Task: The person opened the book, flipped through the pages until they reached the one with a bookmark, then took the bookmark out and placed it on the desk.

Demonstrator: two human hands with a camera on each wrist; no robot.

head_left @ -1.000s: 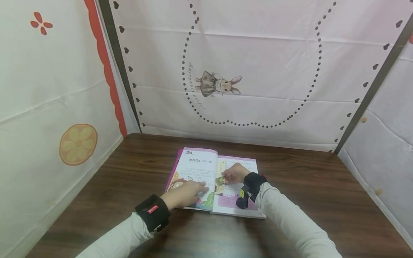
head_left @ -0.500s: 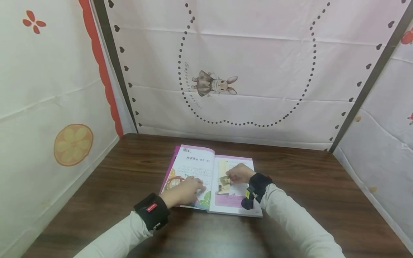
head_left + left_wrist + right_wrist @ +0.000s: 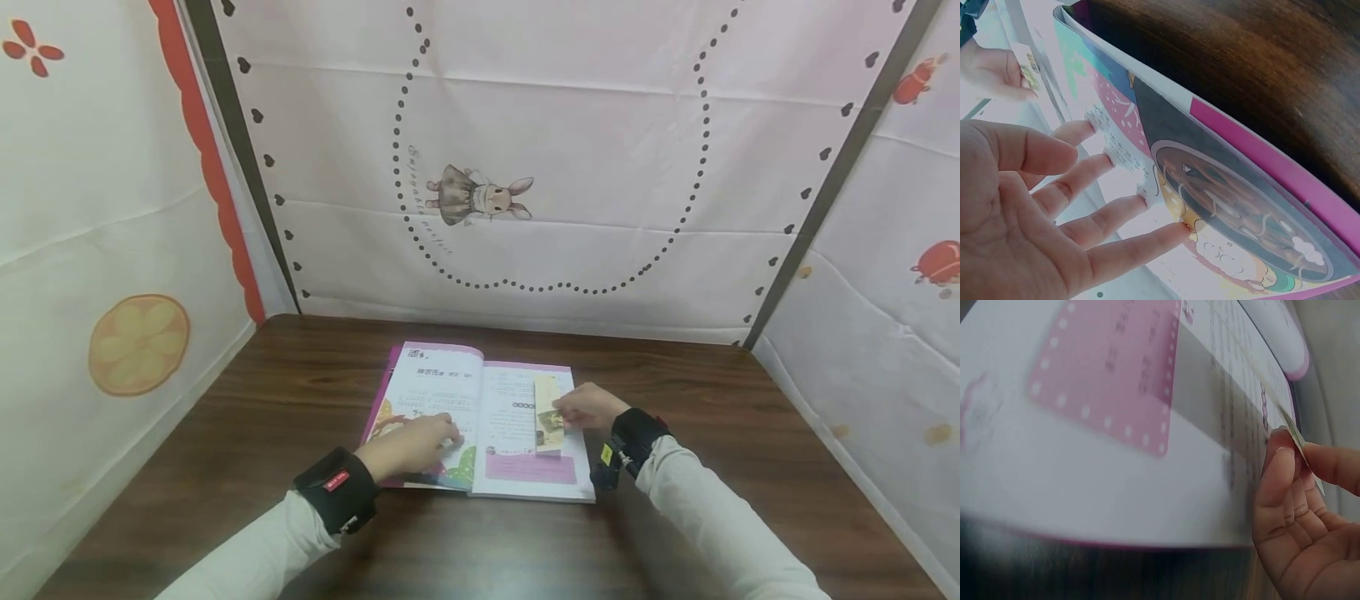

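Note:
An open book with printed, illustrated pages lies on the dark wooden table. My left hand rests on its left page; in the left wrist view the fingers are spread, with fingertips on the page near a cartoon picture. Over the right page my right hand pinches a pale yellow bookmark with a dark picture on its lower half. The right wrist view shows the bookmark edge-on between thumb and fingers, its shadow falling across the page.
The brown wooden table spreads around the book. Behind it hangs a pale cloth printed with a rabbit and dots, and more cloth closes off both sides. Black bands circle both wrists.
My right hand has carried the bookmark rightward, from beside the book's spine to the outer part of the right page. My left hand stays on the left page. The head view has turned slightly right.

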